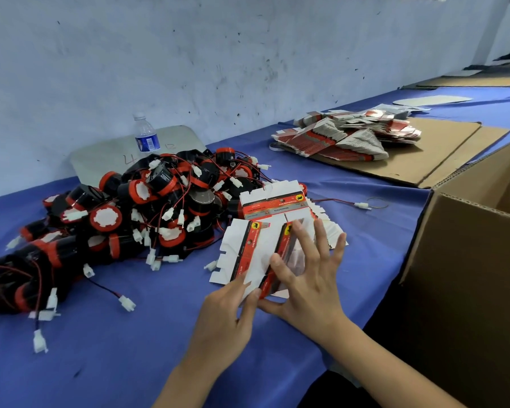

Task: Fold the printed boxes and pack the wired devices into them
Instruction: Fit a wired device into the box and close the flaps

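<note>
On the blue worktop, beside the heap of wired devices, the left hand pinches a flat printed box blank at its near edge to steady it, while the right hand, fingers spread, presses it, apparently to start a fold.

Table cloth: solid blue. Wired devices: black bodies, red rims, white centres; red and black wires, white plugs. Printed boxes: red and white, black strip, yellow round mark. Carton: brown. Wall: pale, dark-speckled. Bottle: blue label.
</note>
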The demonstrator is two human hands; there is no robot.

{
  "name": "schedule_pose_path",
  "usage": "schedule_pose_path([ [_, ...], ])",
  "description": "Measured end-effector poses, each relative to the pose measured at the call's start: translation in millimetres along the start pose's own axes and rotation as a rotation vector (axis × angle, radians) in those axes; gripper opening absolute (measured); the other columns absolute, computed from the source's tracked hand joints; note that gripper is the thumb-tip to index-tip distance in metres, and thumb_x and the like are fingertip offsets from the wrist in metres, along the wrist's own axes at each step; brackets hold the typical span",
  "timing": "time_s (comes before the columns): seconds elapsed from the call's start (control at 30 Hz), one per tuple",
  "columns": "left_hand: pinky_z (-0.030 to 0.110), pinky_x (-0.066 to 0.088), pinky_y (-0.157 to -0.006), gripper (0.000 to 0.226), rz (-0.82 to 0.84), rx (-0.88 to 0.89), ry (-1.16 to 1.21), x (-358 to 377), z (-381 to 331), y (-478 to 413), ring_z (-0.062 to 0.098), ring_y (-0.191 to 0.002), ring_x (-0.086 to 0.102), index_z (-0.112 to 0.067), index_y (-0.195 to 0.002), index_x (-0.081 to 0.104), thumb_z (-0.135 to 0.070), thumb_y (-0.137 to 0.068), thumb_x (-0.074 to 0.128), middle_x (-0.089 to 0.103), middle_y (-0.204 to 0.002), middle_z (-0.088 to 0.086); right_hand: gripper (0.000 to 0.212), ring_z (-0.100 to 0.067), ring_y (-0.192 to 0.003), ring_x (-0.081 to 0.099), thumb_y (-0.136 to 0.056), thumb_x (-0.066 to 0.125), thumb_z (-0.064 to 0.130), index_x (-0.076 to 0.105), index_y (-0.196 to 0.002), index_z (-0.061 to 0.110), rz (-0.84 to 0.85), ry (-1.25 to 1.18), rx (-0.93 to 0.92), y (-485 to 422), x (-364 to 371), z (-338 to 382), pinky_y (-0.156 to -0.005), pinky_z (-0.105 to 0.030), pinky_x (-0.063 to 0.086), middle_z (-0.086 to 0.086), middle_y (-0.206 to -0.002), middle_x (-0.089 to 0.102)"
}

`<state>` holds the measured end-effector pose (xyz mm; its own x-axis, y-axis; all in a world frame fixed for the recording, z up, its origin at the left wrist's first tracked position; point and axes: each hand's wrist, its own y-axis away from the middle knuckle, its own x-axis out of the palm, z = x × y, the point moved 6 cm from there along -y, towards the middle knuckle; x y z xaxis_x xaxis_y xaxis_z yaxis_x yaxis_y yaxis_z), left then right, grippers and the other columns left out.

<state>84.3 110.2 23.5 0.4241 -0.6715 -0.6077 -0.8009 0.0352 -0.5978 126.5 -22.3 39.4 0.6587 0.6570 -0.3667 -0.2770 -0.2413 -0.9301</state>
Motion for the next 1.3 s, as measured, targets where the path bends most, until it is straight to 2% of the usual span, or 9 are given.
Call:
schedule_pose_path([
  [0.07,-0.005,0.035,-0.065,0.028,0.023,0.027,-0.007,0,-3,-1,-0.02,-0.081,0.052,-0.025,-0.123,0.061,-0.027,-0.098,0.048,0.056,-0.093,-0.039,0.094,-0.039,-0.146,0.011,-0.078,0.057,0.071,0.002,-0.15,0.045,-0.023,-0.019,0.01,0,-1,-1,-0.107,-0.071,0.01,-0.014,-0.15,0.022],
  [0.27,-0.003,0.038,-0.076,0.046,0.086,0.04,-0.015,1,-7,-2,-0.015,-0.099,0.054,-0.055,-0.138,0.033,-0.033,-0.099,0.038,0.055,-0.113,-0.031,0.09,-0.032,-0.149,0.001,-0.079,0.059,0.07,0.006,-0.148,0.046,-0.048,-0.006,-0.015,1,-3,-2,-0.112,-0.064,0.002,-0.005,-0.161,-0.01],
  [0.37,0.0,0.04,-0.085,0.055,0.09,-0.011,0.059,2,-4,0,-0.019,-0.111,0.049,-0.065,-0.138,0.025,-0.034,-0.098,0.046,0.048,-0.125,-0.044,0.09,-0.034,-0.147,0.013,-0.08,0.06,0.066,0.006,-0.148,0.046,-0.037,-0.017,-0.019,0,-2,-1,-0.111,-0.065,0.007,-0.012,-0.16,0.001],
  [0.57,0.006,0.048,-0.078,0.079,-0.001,-0.082,0.166,-1,1,2,-0.011,-0.101,0.06,-0.053,-0.143,0.025,-0.039,-0.079,0.069,0.056,-0.124,-0.032,0.097,-0.04,-0.135,0.035,-0.08,0.064,0.06,-0.001,-0.15,0.042,0.021,-0.108,-0.024,-2,-1,-2,-0.105,-0.071,0.02,-0.025,-0.144,0.029],
  [0.77,0.008,0.047,-0.088,0.119,-0.067,-0.149,0.344,-2,3,3,0.006,-0.119,0.059,-0.059,-0.145,-0.006,-0.053,-0.062,0.079,0.051,-0.141,-0.017,0.095,-0.03,-0.124,0.052,-0.087,0.065,0.045,0.0,-0.154,0.027,0.1,-0.288,-0.03,2,5,0,-0.104,-0.059,0.036,-0.023,-0.13,0.056],
  [0.93,0.008,0.043,-0.09,0.115,-0.068,-0.056,0.301,-1,2,-1,-0.004,-0.122,0.05,-0.055,-0.147,-0.001,-0.055,-0.065,0.079,0.039,-0.146,-0.027,0.101,-0.028,-0.115,0.047,-0.077,0.072,0.055,0.011,-0.151,0.025,0.067,-0.413,0.074,4,-1,-6,-0.096,-0.041,0.045,-0.017,-0.126,0.047],
  [1.07,0.048,0.04,-0.104,0.101,-0.117,0.129,0.208,-3,-6,-4,0.026,-0.143,0.03,-0.038,-0.153,0.0,-0.059,-0.081,0.068,0.015,-0.162,-0.005,0.098,-0.017,-0.119,0.043,-0.075,0.066,0.066,0.018,-0.146,0.019,0.03,-0.477,0.197,3,-6,-11,-0.099,-0.023,0.041,-0.007,-0.128,0.04],
  [1.2,0.059,0.031,-0.11,0.066,-0.033,0.316,0.188,-1,-21,-3,0.036,-0.148,0.013,-0.036,-0.154,0.008,-0.053,-0.099,0.04,0.007,-0.163,0.005,0.096,0.005,-0.134,0.031,-0.077,0.062,0.067,0.016,-0.147,0.019,0.035,-0.599,0.276,1,-11,-11,-0.103,-0.006,0.03,0.018,-0.148,0.029],
  [1.3,0.052,0.023,-0.117,0.06,0.001,0.356,0.201,-2,-33,-3,0.036,-0.148,0.011,-0.034,-0.154,0.011,-0.053,-0.101,0.032,0.009,-0.163,0.004,0.106,-0.013,-0.126,0.045,-0.075,0.063,0.069,0.0,-0.153,0.034,0.078,-0.699,0.282,4,-13,-8,-0.102,-0.014,0.038,-0.016,-0.138,0.043],
])
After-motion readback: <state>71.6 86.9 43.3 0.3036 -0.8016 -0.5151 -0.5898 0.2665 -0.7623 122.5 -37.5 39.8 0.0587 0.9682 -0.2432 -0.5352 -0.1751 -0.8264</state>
